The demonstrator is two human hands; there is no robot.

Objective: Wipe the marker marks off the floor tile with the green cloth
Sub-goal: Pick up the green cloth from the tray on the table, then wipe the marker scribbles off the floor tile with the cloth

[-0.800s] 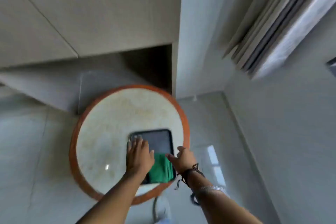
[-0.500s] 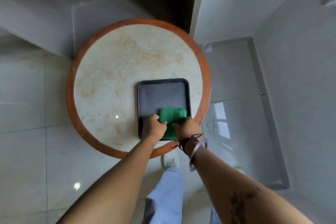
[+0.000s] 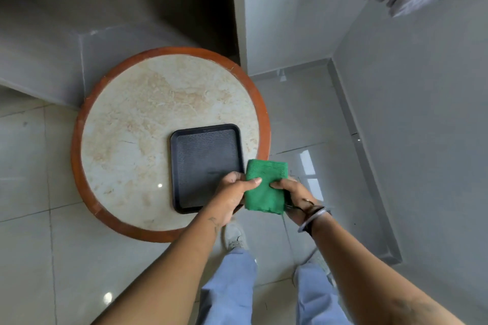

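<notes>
A folded green cloth [image 3: 265, 185] is held up in the air between both hands, just past the right edge of the black tray [image 3: 206, 140]. My left hand [image 3: 232, 192] grips its left edge with the thumb across the front. My right hand [image 3: 294, 198] grips its right edge. The glossy floor tile [image 3: 303, 119] lies to the right of the table; the marker marks seen there earlier are now hidden behind the cloth and my right hand.
The tray lies empty on a round marble-topped table [image 3: 148, 119] with a brown wooden rim. A grey wall [image 3: 422, 126] and its skirting run close on the right. My legs and shoes stand at the table's near edge. Dark cabinetry stands behind the table.
Both hands closed on the green cloth in the tray and lifted it out, carrying it right and toward me. The camera tilted down, bringing floor and legs into view.
</notes>
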